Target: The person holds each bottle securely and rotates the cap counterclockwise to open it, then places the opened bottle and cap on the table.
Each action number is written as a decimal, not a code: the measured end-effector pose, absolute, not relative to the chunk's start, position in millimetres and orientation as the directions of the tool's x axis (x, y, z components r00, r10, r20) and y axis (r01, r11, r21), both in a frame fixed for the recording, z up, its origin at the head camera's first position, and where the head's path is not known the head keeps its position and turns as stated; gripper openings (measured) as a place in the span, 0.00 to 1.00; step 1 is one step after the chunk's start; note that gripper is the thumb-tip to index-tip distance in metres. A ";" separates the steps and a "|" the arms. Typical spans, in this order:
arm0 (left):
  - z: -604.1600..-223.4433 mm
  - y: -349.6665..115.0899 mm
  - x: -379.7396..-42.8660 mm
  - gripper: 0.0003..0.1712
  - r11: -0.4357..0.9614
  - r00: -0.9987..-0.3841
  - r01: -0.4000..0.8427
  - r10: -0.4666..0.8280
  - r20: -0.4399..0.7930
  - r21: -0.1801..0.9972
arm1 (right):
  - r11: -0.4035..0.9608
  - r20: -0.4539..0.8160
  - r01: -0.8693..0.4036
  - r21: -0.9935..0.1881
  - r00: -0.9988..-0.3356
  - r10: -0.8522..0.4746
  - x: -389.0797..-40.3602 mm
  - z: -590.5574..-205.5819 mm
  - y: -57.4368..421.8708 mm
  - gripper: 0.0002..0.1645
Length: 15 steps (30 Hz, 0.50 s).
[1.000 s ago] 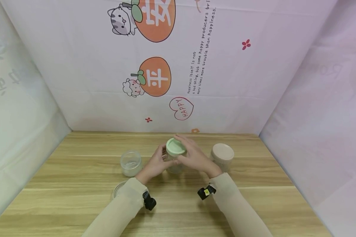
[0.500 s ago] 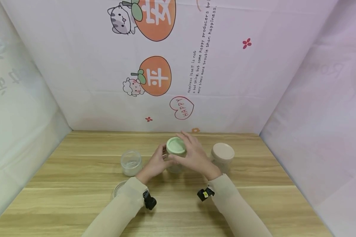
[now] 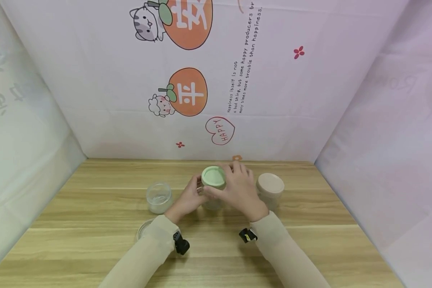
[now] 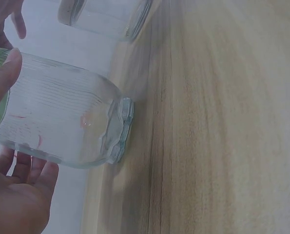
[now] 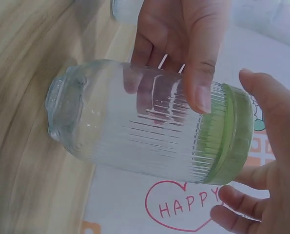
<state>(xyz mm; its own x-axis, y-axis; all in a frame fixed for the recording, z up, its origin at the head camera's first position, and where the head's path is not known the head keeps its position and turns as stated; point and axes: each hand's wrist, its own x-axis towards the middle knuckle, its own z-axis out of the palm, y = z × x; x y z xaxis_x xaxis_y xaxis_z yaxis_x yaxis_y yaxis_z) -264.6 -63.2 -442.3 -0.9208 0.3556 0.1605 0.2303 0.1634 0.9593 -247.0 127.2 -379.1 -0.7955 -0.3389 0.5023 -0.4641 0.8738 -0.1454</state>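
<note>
A clear ribbed glass jar (image 5: 125,129) with a light green lid (image 3: 213,177) stands upright at the back middle of the wooden table. My left hand (image 3: 190,200) grips the jar's upper body, thumb on the near side and fingers behind, as the left wrist view shows. Around the lid's right side is my right hand (image 3: 240,190). Its thumb points at the lid's near edge, while the loosely bent fingers (image 5: 235,202) stand off the lid. The jar has nothing visible inside.
Close on the right stands a glass jar with a beige lid (image 3: 270,184). A small lidless glass jar (image 3: 159,199) sits left of my left hand. A round clear piece (image 3: 143,230) lies partly under the left sleeve. Printed cloth walls (image 3: 273,100) enclose the table.
The fingers of my right hand have swung from the lid's far edge out to the right, and its thumb has shifted left along the near edge. My left hand keeps holding the jar.
</note>
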 end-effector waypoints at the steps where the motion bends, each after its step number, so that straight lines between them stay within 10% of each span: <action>1: -442.4 -63.1 -264.7 0.46 0.164 -0.921 0.232 0.354 0.163 0.959 | 0.877 0.498 -0.460 -0.140 -0.798 -0.339 -247.0 -378.9 127.2 0.50; 15: -440.7 -62.0 -263.7 0.48 0.196 -0.926 0.241 0.340 0.165 0.951 | 0.807 0.401 -0.534 -0.251 -0.816 -0.416 -251.6 -378.2 131.8 0.41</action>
